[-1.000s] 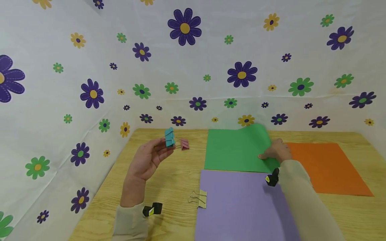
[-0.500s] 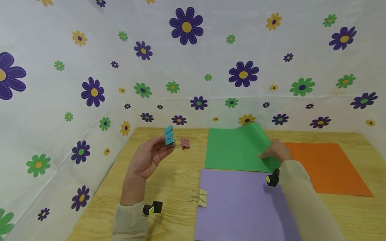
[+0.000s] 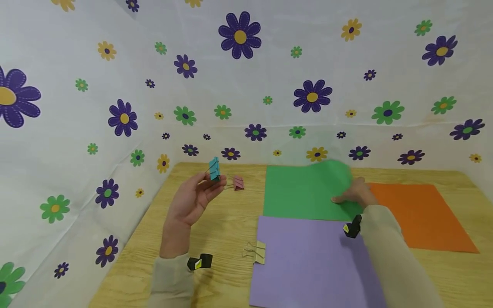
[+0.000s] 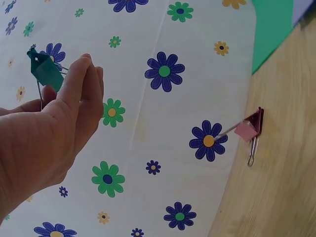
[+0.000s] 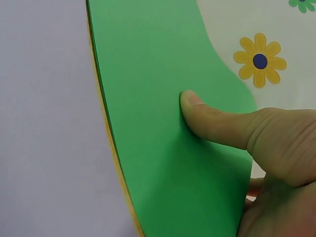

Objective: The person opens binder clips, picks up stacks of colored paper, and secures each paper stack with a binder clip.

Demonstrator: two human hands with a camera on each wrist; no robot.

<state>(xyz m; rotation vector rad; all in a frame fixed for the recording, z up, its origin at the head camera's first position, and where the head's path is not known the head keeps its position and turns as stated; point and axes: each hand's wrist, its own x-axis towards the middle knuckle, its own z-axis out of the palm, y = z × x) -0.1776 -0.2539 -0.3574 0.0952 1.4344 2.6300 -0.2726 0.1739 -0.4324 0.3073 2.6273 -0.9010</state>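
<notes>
My left hand (image 3: 188,201) holds a blue binder clip (image 3: 214,169) by its wire handles above the table's back left. In the left wrist view this clip (image 4: 48,73) looks teal, with its wires between thumb and fingers. My right hand (image 3: 360,194) grips the right side of a green sheet (image 3: 296,190). The right wrist view shows the thumb (image 5: 217,123) on top and fingers partly hidden behind the sheet, whose far right corner bends up. A pink binder clip (image 3: 238,183) stands on the table just right of the left hand.
A purple sheet (image 3: 308,261) lies in front of the green one, with a pale yellow binder clip (image 3: 259,253) on its left edge. An orange sheet (image 3: 420,214) lies at the right. A flowered cloth (image 3: 269,77) hangs behind the wooden table (image 3: 219,256).
The blue clip has turned a little in my left hand's fingers. The lifted far corner of the green sheet has shifted and looks rounder; my right hand still grips it. The view has shifted slightly.
</notes>
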